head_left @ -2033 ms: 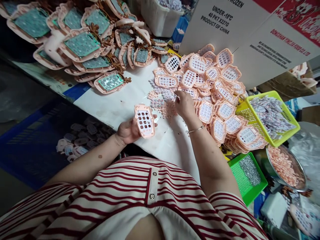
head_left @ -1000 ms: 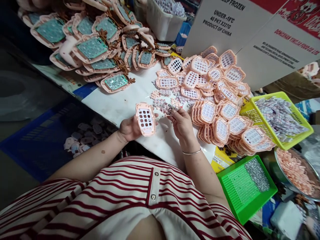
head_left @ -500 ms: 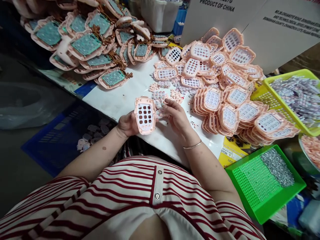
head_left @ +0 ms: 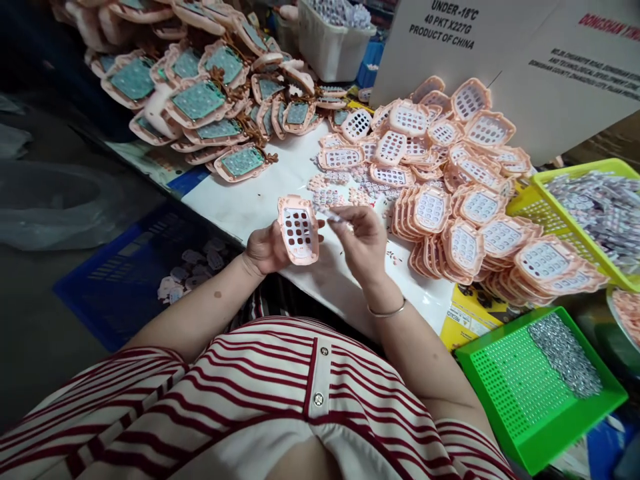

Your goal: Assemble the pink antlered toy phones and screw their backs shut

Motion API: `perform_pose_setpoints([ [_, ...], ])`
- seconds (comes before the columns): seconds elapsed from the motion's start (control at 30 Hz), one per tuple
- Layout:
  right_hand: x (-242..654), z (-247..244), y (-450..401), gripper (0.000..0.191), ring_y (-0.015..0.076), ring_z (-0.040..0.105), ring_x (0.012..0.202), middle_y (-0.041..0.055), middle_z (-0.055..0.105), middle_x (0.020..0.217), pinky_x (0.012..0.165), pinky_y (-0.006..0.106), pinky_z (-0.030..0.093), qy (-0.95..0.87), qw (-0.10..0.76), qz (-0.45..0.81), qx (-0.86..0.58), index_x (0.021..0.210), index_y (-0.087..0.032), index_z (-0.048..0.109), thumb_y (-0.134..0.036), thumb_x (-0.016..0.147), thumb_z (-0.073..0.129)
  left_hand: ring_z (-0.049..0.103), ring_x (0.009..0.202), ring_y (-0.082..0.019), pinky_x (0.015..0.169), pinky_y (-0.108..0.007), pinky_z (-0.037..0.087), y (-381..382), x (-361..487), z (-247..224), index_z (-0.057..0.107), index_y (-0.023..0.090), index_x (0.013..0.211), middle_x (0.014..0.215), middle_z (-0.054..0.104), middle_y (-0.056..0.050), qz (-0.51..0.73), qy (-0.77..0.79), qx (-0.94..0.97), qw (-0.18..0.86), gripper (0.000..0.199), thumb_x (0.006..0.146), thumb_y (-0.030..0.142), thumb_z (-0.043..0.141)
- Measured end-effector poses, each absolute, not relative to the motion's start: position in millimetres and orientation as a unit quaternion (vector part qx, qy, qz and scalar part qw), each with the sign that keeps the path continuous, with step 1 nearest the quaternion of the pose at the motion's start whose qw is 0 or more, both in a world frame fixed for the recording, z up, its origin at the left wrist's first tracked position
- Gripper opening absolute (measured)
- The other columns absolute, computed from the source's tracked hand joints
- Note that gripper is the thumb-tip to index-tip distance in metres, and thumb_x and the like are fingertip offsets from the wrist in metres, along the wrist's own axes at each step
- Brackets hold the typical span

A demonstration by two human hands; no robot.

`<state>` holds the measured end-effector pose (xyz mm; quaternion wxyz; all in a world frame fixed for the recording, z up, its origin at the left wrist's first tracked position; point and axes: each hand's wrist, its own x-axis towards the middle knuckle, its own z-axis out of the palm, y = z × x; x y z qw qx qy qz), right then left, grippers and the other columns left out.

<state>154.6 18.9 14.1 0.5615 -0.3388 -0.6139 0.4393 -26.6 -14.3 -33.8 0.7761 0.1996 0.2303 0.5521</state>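
Observation:
Fingers of my left hand wrap round a pink plastic toy phone shell, its inner side up and its grid of key holes showing dark. Just right of it, my right hand pinches a small pale strip, perhaps a row of keys; its exact kind is too small to make out. The strip's far end is close to the shell's upper right edge; whether they touch I cannot tell. Beyond both hands lie loose small key pieces on the white table top.
Stacked pink shells with keys stand at right, more shells behind. Shells with green boards pile up at left. A yellow basket, a green tray of screws and a blue crate flank me. A carton rises behind.
My right hand has drawn back from the loose pieces and now lifts a small pale strip beside the shell. My left hand still holds the shell, tilted slightly. The view has shifted a little.

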Motion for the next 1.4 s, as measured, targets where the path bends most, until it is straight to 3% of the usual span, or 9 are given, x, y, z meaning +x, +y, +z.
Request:
perform_pose_setpoints([
  [0.13,145,7,4,0.004,0.0222,0.069,0.099,0.0053,0.075,0.103,0.093,0.043,0.054,-0.745,0.485,0.304,-0.342,0.084,-0.028,0.062,-0.028,0.088,0.062,0.051,0.134,-0.046,0.111,-0.061,0.04,-13,-27,-38,0.065,0.014,0.115,0.115,0.074,-0.016,0.547,0.255,0.192,0.774,0.069,0.056,0.043,0.087],
  [0.23,147,2,5,0.009,0.0209,0.071,0.099,0.0067,0.076,0.108,0.087,0.041,0.056,-0.794,0.436,0.291,-0.307,0.087,-0.028,0.062,-0.028,0.093,0.054,0.051,0.134,-0.045,0.111,-0.06,0.041,-13,-27,-39,0.067,0.013,0.111,0.109,0.075,-0.015,0.553,0.255,0.187,0.771,0.064,0.057,0.042,0.086],
  [0.37,153,1,10,0.014,0.019,0.071,0.102,0.0092,0.075,0.114,0.086,0.037,0.056,-0.837,0.381,0.297,-0.259,0.092,-0.026,0.06,-0.026,0.097,0.047,0.055,0.131,-0.045,0.109,-0.059,0.043,-13,-27,-37,0.068,0.014,0.108,0.107,0.076,-0.014,0.543,0.247,0.185,0.781,0.062,0.057,0.043,0.087],
  [0.53,159,13,12,0.011,0.0214,0.067,0.118,0.0113,0.072,0.124,0.1,0.043,0.052,-0.882,0.323,0.254,-0.231,0.102,-0.026,0.06,-0.027,0.096,0.051,0.057,0.128,-0.045,0.108,-0.056,0.045,-13,-25,-31,0.067,0.013,0.11,0.117,0.073,-0.017,0.522,0.223,0.202,0.798,0.071,0.053,0.046,0.091],
  [0.7,158,19,8,0.042,0.0275,0.06,0.131,0.0173,0.067,0.134,0.112,0.049,0.045,-0.931,0.264,0.166,-0.192,0.123,-0.02,0.06,-0.049,0.092,0.059,0.049,0.136,-0.044,0.11,-0.055,0.044,-13,-27,-30,0.064,0.012,0.117,0.123,0.07,-0.018,0.541,0.234,0.193,0.785,0.072,0.06,0.049,0.086],
  [0.87,146,12,-11,0.035,0.0243,0.06,0.131,0.0136,0.064,0.14,0.115,0.048,0.043,-0.947,0.224,0.032,-0.226,0.132,-0.019,0.06,-0.024,0.1,0.046,0.049,0.138,-0.038,0.107,-0.045,0.049,-17,-30,-32,0.061,0.013,0.126,0.124,0.069,-0.015,0.548,0.264,0.189,0.771,0.077,0.065,0.055,0.082],
  [1.03,176,40,1,0.038,0.0231,0.053,0.137,0.0091,0.064,0.141,0.118,0.045,0.036,-0.911,0.225,-0.102,-0.331,0.136,-0.018,0.057,-0.019,0.101,0.042,0.065,0.115,-0.028,0.09,-0.039,0.058,-17,-30,-29,0.064,0.02,0.127,0.128,0.068,-0.01,0.518,0.215,0.227,0.796,0.073,0.068,0.059,0.082],
  [1.23,263,82,36,0.034,0.0313,0.057,0.124,0.0104,0.072,0.126,0.104,0.049,0.039,-0.802,0.122,-0.12,-0.572,0.121,-0.021,0.068,-0.028,0.101,0.042,0.068,0.101,-0.025,0.084,-0.038,0.061,-18,-28,-27,0.065,0.018,0.128,0.122,0.069,-0.013,0.479,0.218,0.247,0.813,0.068,0.07,0.047,0.085],
  [1.4,295,89,46,0.038,0.0304,0.059,0.108,0.0125,0.075,0.11,0.091,0.045,0.037,-0.779,-0.034,-0.094,-0.619,0.101,-0.02,0.074,-0.035,0.101,0.039,0.068,0.1,-0.024,0.085,-0.038,0.061,-19,-26,-28,0.066,0.018,0.126,0.121,0.068,-0.012,0.481,0.217,0.236,0.816,0.063,0.071,0.045,0.084],
])
